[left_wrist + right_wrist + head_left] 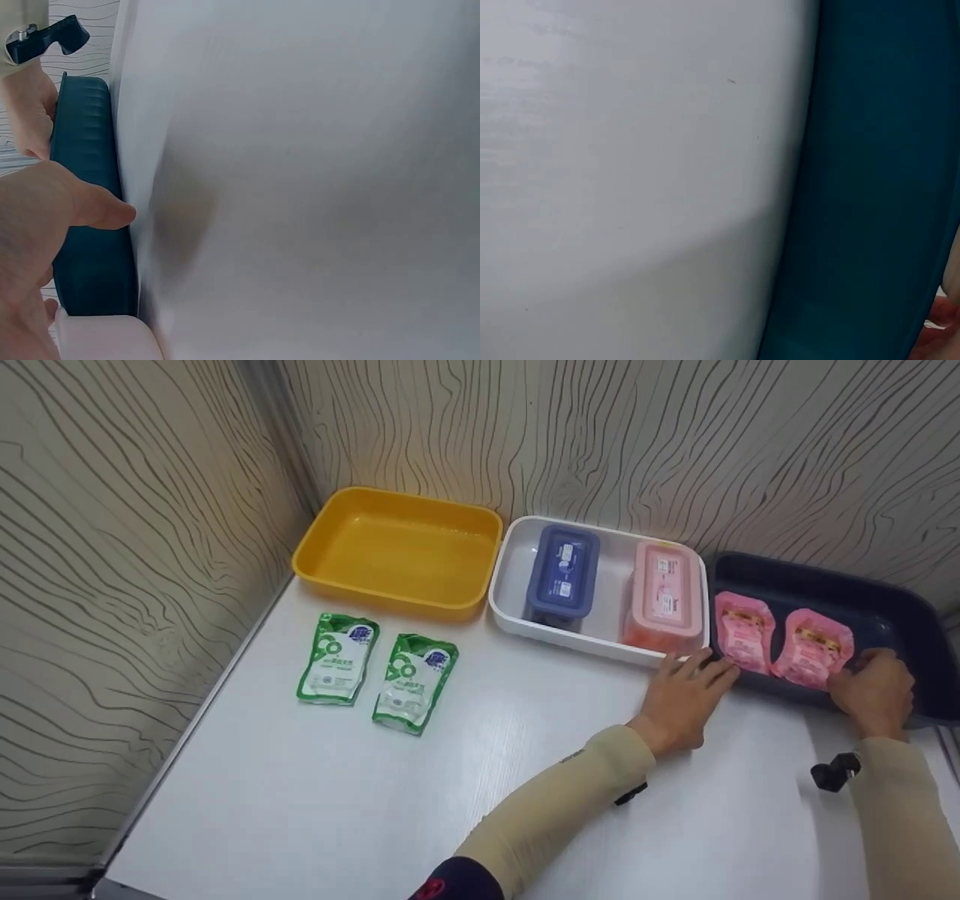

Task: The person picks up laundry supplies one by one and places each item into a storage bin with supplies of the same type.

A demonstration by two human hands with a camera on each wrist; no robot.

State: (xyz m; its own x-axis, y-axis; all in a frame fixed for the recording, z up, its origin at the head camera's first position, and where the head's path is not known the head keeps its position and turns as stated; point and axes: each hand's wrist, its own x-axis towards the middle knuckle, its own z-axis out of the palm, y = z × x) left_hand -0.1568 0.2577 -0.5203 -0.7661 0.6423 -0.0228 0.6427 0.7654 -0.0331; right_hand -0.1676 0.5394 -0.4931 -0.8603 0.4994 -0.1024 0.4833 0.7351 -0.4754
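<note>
Two pink packs [745,631] with gold labels lie side by side in the dark blue tray [911,634]. My right hand [876,690] reaches over the tray's front rim, its curled fingers and thumb pinching the lower right edge of the right pink pack [814,649]. Only a sliver of that hand's fingers [951,281] shows in the right wrist view. At the tray's front left corner is my left hand [684,701], fingers extended and fingertips right by the left pack's lower edge. Its thumb [105,210] sticks out along the tray wall in the left wrist view.
A white tray [517,619] adjoins the blue one, holding a blue lidded box [562,574] and a pink lidded box [667,592]. Further left is a yellow tray [397,559]. Two green-and-white pouches [337,660] lie before it on the white table [300,802]. Patterned walls stand behind and left.
</note>
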